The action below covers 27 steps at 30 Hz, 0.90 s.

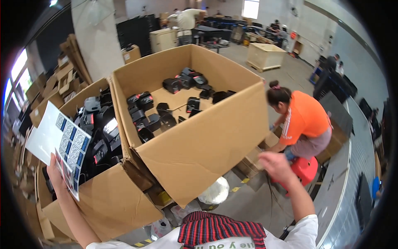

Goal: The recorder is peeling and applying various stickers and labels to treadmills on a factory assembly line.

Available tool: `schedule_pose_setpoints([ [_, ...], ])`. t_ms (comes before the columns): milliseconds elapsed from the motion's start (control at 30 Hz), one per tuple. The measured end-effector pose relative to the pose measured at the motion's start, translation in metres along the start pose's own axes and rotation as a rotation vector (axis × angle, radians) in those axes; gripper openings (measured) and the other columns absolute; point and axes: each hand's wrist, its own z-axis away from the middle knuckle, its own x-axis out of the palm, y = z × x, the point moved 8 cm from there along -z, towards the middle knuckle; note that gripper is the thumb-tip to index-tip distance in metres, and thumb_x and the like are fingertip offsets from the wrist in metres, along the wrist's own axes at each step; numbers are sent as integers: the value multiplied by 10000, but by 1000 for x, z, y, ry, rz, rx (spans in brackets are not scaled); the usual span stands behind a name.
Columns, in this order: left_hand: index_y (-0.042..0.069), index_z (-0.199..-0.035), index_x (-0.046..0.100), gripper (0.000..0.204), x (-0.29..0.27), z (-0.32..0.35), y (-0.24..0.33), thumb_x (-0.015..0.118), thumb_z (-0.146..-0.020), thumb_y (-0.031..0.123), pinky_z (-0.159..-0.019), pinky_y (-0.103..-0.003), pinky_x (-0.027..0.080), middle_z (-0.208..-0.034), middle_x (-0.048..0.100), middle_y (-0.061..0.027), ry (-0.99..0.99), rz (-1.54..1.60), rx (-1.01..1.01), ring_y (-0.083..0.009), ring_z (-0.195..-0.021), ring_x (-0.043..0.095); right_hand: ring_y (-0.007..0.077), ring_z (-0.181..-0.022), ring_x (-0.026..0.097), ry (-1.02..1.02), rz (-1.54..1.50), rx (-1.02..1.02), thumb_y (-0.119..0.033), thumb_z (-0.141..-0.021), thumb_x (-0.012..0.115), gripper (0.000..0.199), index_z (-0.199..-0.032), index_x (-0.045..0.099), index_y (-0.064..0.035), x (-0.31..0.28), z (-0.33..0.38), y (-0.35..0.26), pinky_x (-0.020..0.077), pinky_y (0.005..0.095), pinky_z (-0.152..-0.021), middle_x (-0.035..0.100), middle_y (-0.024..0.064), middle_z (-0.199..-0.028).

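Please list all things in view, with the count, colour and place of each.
sheets: at least 2, white with blue labels, in left hand
big boxes: 2, brown, side by side at centre and left
parts: many, mostly black, inside both boxes
cartons: many, brown, piled at left
pillar: 1, whitish, upper left
pale crates: at least 2, cream, behind the boxes
far people: several, mixed clothing, background
co-worker: 1, orange shirt, right
stool: 1, red, under co-worker
round bundle: 1, whitish, floor below the boxes
striped cloth: 1, red and black, lower centre
left hand: 1, bare, left
right hand: 1, bare, right of centre
Distant small things are unclear.
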Motion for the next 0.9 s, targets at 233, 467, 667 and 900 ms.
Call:
schedule_pose_setpoints([
  [233, 32, -1020, 522, 215, -40, 40, 37, 440, -874, 167, -513, -201, 408, -851, 560, -34, 417, 15, 314, -107, -641, 508, 169, -637, 585, 170, -63, -219, -50, -776, 548, 103, -865, 571, -4, -39, -176, -19, 451, 258, -579, 595, 102, -709],
  [467, 61, -927, 502, 149, -321, 376, 33, 452, -853, 179, -591, -259, 424, -777, 502, -35, -448, 272, 111, -139, -703, 502, 304, -783, 569, -476, 317, -535, -172, -709, 573, 229, -901, 591, -48, 74, -328, 4, 450, 375, -685, 605, 142, -804],
  [667, 49, -886, 530, 144, -194, 659, 67, 495, -825, 175, -589, -245, 418, -748, 511, -21, 95, -160, 62, -117, -674, 500, 317, -897, 545, -761, 588, -865, -243, -598, 690, 454, -982, 560, -37, 254, -410, 16, 440, 393, -768, 572, 170, -966],
  [900, 36, -838, 562, 144, 187, 578, 2, 545, -793, 171, -586, -229, 412, -713, 521, -5, 1285, -514, 166, -91, -640, 497, 215, -894, 535, -1057, -116, -446, -134, -645, 710, 611, -1163, 401, -34, 334, -401, 162, 464, 337, -723, 529, 141, -1029],
])
